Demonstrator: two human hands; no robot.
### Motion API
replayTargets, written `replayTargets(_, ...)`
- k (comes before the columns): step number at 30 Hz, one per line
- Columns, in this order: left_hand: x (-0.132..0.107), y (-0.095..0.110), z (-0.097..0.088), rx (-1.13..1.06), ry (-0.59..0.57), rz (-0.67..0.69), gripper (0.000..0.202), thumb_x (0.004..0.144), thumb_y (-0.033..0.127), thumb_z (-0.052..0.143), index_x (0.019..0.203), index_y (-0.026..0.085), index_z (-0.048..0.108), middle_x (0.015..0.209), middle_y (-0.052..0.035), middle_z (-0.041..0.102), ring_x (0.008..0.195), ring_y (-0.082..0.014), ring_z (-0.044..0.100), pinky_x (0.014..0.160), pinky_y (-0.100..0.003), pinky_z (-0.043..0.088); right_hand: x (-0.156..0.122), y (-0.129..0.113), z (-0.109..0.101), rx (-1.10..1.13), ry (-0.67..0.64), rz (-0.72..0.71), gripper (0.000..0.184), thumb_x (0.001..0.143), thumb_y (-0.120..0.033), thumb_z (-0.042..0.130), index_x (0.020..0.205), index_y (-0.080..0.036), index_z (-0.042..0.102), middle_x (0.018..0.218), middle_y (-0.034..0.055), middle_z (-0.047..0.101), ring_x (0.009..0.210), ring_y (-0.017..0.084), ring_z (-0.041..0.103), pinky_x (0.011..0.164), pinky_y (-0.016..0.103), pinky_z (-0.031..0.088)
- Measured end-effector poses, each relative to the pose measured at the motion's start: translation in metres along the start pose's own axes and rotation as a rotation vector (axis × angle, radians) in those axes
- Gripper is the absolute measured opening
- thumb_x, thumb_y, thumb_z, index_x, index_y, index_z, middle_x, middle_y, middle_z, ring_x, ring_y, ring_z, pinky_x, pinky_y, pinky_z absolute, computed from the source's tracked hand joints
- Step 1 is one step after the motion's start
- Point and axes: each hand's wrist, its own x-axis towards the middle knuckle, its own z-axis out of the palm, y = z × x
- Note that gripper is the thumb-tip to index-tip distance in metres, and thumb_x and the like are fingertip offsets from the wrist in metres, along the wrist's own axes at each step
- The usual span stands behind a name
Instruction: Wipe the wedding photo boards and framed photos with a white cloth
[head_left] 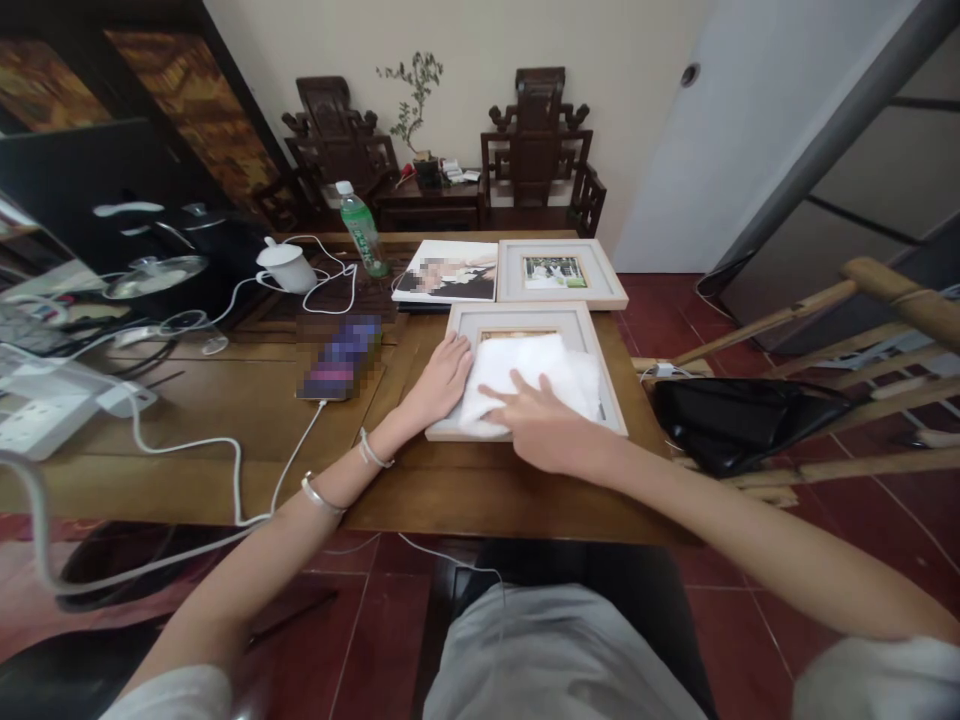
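A pale wooden picture frame lies flat on the wooden table in front of me. A white cloth is spread over most of its glass. My left hand rests flat on the frame's left edge, fingers stretched out. My right hand presses down on the cloth near the frame's front edge, its fingers extended over the fabric.
A second framed photo and a photo print lie further back. A phone on a white charging cable, a green bottle, a white cup and a power strip are at left. A black bag sits at right.
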Motion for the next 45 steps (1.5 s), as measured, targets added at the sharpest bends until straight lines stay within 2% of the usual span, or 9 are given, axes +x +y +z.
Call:
replayTargets(4, -0.001, 0.0, -0.001, 0.027, -0.015, 0.021, 0.052, 0.1, 0.038, 0.024, 0.132, 0.008, 0.051, 0.142, -0.0155, 0.05, 0.143, -0.0248, 0.029, 0.119, -0.047, 0.021, -0.016, -0.007, 0.005, -0.059, 0.082, -0.006, 0.06, 0.078, 0.002, 0.038, 0.13, -0.02, 0.059, 0.154, 0.0034, 0.034, 0.142, 0.04, 0.022, 0.107, 0.067, 0.026)
replayTargets(14, 0.001, -0.005, 0.005, 0.075, 0.006, 0.043, 0.053, 0.098, 0.037, 0.028, 0.131, 0.002, 0.051, 0.142, -0.0195, 0.048, 0.142, -0.0283, 0.029, 0.118, -0.048, 0.023, -0.069, 0.043, -0.01, -0.239, 0.031, 0.176, 0.049, 0.071, 0.002, 0.044, 0.107, -0.016, 0.072, 0.145, 0.0047, 0.047, 0.138, 0.039, 0.031, 0.103, 0.064, 0.031)
replayTargets(19, 0.001, -0.004, 0.007, 0.025, 0.036, 0.013, 0.048, 0.098, 0.036, 0.03, 0.129, 0.008, 0.053, 0.141, -0.0171, 0.051, 0.142, -0.028, 0.031, 0.118, -0.051, 0.023, -0.054, 0.032, -0.002, -0.144, 0.03, 0.12, 0.059, 0.069, 0.003, 0.042, 0.117, -0.019, 0.068, 0.15, 0.006, 0.041, 0.141, 0.037, 0.027, 0.103, 0.071, 0.028)
replayTargets(24, 0.001, -0.01, 0.002, -0.068, 0.103, -0.04, 0.048, 0.097, 0.039, 0.035, 0.136, 0.013, 0.046, 0.155, -0.0158, 0.028, 0.146, -0.0275, 0.021, 0.118, -0.049, 0.021, -0.01, 0.013, 0.009, -0.068, 0.059, -0.036, 0.061, 0.074, 0.001, 0.04, 0.126, -0.023, 0.062, 0.154, 0.0026, 0.034, 0.143, 0.035, 0.021, 0.106, 0.07, 0.024)
replayTargets(26, 0.001, -0.016, 0.0, -0.083, 0.109, -0.077, 0.05, 0.095, 0.036, 0.04, 0.14, 0.014, 0.039, 0.155, -0.0172, 0.028, 0.145, -0.0287, 0.021, 0.117, -0.05, 0.021, -0.001, 0.011, 0.009, -0.053, 0.054, -0.093, 0.061, 0.075, 0.002, 0.04, 0.128, -0.022, 0.06, 0.155, 0.0023, 0.032, 0.144, 0.034, 0.019, 0.108, 0.068, 0.023)
replayTargets(29, 0.002, -0.024, -0.002, -0.102, 0.077, -0.131, 0.06, 0.088, 0.03, 0.051, 0.142, 0.01, 0.034, 0.149, -0.022, 0.036, 0.141, -0.0319, 0.03, 0.116, -0.051, 0.023, -0.009, 0.016, 0.005, -0.021, 0.051, -0.115, 0.063, 0.073, 0.005, 0.038, 0.126, -0.022, 0.061, 0.154, 0.0024, 0.035, 0.144, 0.031, 0.02, 0.11, 0.065, 0.024)
replayTargets(34, 0.002, -0.028, -0.004, -0.169, 0.042, -0.183, 0.064, 0.086, 0.031, 0.055, 0.143, 0.013, 0.033, 0.15, -0.02, 0.037, 0.139, -0.032, 0.035, 0.116, -0.05, 0.024, -0.057, 0.04, -0.003, -0.038, 0.129, -0.01, 0.062, 0.068, 0.009, 0.037, 0.113, -0.021, 0.068, 0.145, 0.0036, 0.048, 0.142, 0.029, 0.028, 0.109, 0.067, 0.022)
replayTargets(40, 0.006, -0.011, -0.01, -0.535, 0.07, -0.42, 0.063, 0.079, 0.025, 0.065, 0.137, 0.013, 0.043, 0.135, -0.0175, 0.055, 0.122, -0.0307, 0.056, 0.105, -0.049, 0.044, -0.091, 0.077, 0.017, 0.008, 0.224, 0.159, 0.067, 0.064, 0.009, 0.035, 0.114, -0.021, 0.067, 0.152, 0.0031, 0.037, 0.145, 0.032, 0.017, 0.107, 0.07, 0.025)
replayTargets(45, 0.007, 0.007, -0.022, -0.89, -0.009, -0.767, 0.027, 0.083, 0.027, 0.066, 0.107, 0.013, 0.065, 0.096, -0.0122, 0.074, 0.084, -0.0248, 0.072, 0.076, -0.036, 0.06, -0.091, 0.077, 0.037, 0.062, 0.283, 0.114, 0.067, 0.061, 0.011, 0.033, 0.11, -0.019, 0.068, 0.153, 0.0029, 0.035, 0.145, 0.033, 0.008, 0.108, 0.072, 0.022)
